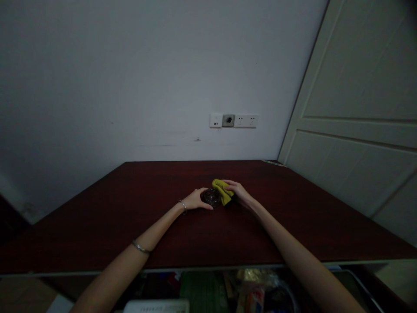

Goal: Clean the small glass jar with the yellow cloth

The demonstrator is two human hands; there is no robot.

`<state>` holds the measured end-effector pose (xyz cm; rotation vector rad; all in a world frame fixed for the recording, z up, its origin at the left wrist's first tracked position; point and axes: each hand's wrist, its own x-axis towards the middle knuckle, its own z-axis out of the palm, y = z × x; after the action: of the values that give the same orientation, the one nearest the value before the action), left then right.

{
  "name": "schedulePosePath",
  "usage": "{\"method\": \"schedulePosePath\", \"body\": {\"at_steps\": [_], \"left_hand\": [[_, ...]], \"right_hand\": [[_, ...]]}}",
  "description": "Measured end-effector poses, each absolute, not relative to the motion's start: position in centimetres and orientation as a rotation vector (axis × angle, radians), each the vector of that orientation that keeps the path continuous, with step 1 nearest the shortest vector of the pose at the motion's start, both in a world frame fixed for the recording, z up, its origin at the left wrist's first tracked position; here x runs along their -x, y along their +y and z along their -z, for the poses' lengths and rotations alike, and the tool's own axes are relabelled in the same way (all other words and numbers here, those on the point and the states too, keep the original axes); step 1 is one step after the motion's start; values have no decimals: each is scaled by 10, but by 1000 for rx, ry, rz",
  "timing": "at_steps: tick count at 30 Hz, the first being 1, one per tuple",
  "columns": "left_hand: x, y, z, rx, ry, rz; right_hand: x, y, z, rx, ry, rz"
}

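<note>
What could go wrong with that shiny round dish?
The left hand curls around one side of the shiny round dish, so it might slip if the yellow cloth in the right hand pushes hard. Sliding the dish might also scratch the dark red table.

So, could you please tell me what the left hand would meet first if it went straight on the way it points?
The left hand would first meet the glass dish it cups; the yellow cloth seems next, though depth is unclear.
</note>
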<state>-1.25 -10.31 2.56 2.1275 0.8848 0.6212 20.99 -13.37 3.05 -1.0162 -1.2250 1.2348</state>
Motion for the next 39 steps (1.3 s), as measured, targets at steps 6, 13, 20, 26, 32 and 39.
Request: {"method": "schedulePosePath", "body": {"at_steps": [6, 13, 20, 26, 32, 39], "left_hand": [[13, -103, -26, -2130, 865, -613], [11, -105, -29, -2140, 850, -616], [8, -108, -31, -2175, 815, -643], [7, -107, -31, -2172, 785, -649], [6, -110, -36, -2215, 857, -622], [7, -112, -38, -2217, 889, -603]], "right_hand": [[-211, -136, -37, 990, -1223, -1204], [-195, -144, -35, 1055, -1680, -712], [-178, -139, -33, 994, -1913, -445], [-184, -133, -36, 881, -2076, -440], [-194, -131, -42, 984, -2048, -518], [-190, -142, -55, 998, -2116, -486]]}}
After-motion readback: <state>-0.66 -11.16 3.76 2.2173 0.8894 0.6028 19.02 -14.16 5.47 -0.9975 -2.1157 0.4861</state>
